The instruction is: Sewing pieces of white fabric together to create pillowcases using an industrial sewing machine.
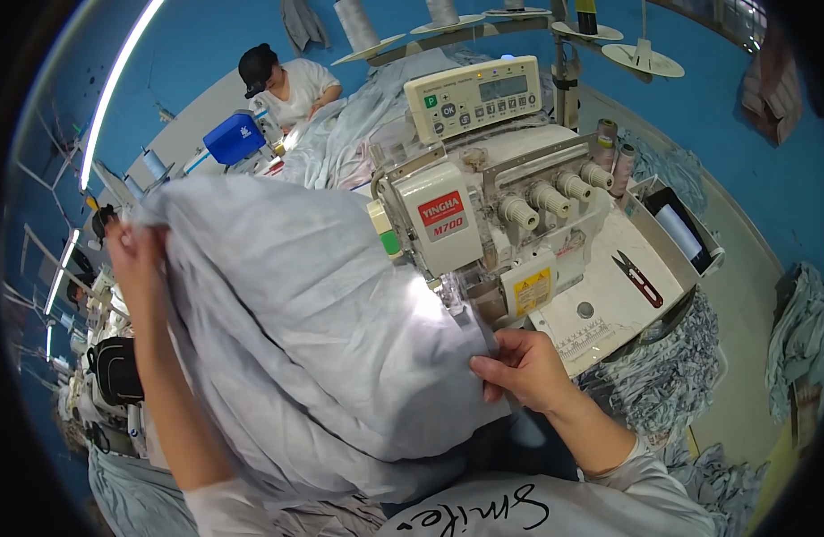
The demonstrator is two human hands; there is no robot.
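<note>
A large piece of light grey fabric spreads between my hands and drapes down in folds in front of me. High at the left, my left hand grips its upper corner and holds it raised; the fingers are slightly blurred. My right hand pinches the fabric's right edge between thumb and fingers, just below the presser area of a white overlock sewing machine. A bright lamp lights the cloth under the machine's needle area, where the cloth itself partly hides the plate.
Red-handled thread snips lie on the machine's white table, by a tray with a thread cone. A control panel tops the machine. Bundled patterned fabric sits at the lower right. Another person works at a machine behind.
</note>
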